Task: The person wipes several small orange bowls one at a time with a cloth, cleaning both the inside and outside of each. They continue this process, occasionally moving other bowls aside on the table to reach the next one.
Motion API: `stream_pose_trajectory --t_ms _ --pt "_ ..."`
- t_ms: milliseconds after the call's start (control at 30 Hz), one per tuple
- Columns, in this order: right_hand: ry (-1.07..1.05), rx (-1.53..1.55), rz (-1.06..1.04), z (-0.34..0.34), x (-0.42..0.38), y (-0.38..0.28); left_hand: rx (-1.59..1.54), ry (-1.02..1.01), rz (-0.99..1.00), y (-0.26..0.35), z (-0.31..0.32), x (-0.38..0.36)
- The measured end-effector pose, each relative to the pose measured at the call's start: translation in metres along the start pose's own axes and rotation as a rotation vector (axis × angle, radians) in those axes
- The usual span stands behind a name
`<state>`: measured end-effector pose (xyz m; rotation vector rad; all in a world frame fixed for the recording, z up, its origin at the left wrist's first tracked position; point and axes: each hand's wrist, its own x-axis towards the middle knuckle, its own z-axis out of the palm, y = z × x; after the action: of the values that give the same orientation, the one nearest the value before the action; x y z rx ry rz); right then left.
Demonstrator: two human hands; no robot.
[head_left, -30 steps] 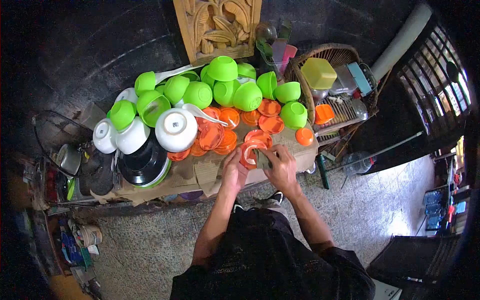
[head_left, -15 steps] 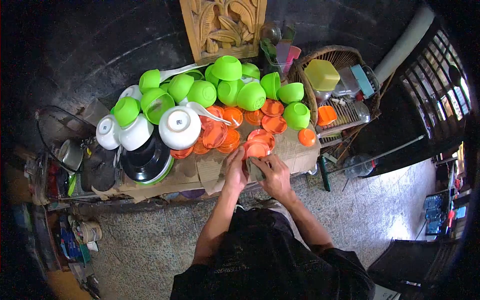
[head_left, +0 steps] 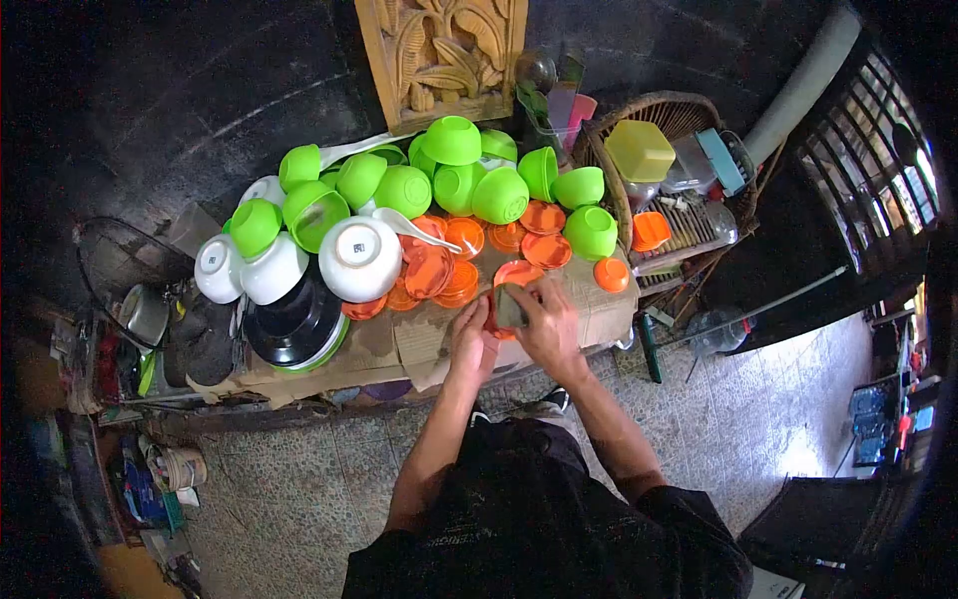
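My left hand (head_left: 472, 344) grips the edge of a small orange plastic saucer (head_left: 502, 332), held low over the cardboard near the counter's front edge. In my right hand (head_left: 552, 329) is a greyish-green cloth (head_left: 510, 308), pressed against the saucer's face and hiding most of it. Just beyond my hands lies another orange saucer (head_left: 519, 271) on the cardboard (head_left: 419, 344). More orange saucers (head_left: 429, 270) are piled to the left. Several lime-green bowls (head_left: 501, 195) are heaped behind them, mostly upside down.
White bowls (head_left: 359, 258) and a black plate (head_left: 289, 329) stand on the left. A white spoon (head_left: 419, 230) lies by the bowls. At right is a wicker basket (head_left: 621, 170) with containers. A carved wooden panel (head_left: 444, 60) leans on the back wall.
My right hand has moved the cloth up over the face of the held saucer, covering more of it. The saucer has tilted. The bowls and piled saucers stay in place.
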<state>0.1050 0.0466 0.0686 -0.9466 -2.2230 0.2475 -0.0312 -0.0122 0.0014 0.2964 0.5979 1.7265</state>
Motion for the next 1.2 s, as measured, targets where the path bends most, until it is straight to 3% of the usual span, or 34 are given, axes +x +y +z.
stream_pose_trajectory --t_ms 167,400,600,867,967,1100,1200 --pt "-0.046 0.075 -0.114 0.008 -0.020 -0.018 0.020 0.118 0.001 -0.008 -0.010 0.006" --pt "-0.052 0.042 -0.072 -0.015 -0.032 0.006 0.050 0.223 -0.032 0.003 0.011 0.001" --pt "0.012 -0.010 0.023 -0.015 -0.009 0.012 -0.054 0.054 -0.010 0.005 0.014 -0.002" --pt "-0.024 0.079 -0.071 0.005 -0.015 -0.012 0.032 0.110 -0.001 -0.003 -0.005 0.005" --pt "-0.005 0.101 -0.153 0.009 -0.031 -0.012 0.078 0.147 -0.018 0.013 0.024 -0.007" --pt "-0.013 0.102 -0.119 -0.012 -0.038 -0.003 0.063 0.205 -0.020 0.011 0.032 -0.004" --pt "-0.003 0.101 -0.044 -0.021 -0.039 0.011 0.002 0.140 0.012 0.007 0.025 -0.005"
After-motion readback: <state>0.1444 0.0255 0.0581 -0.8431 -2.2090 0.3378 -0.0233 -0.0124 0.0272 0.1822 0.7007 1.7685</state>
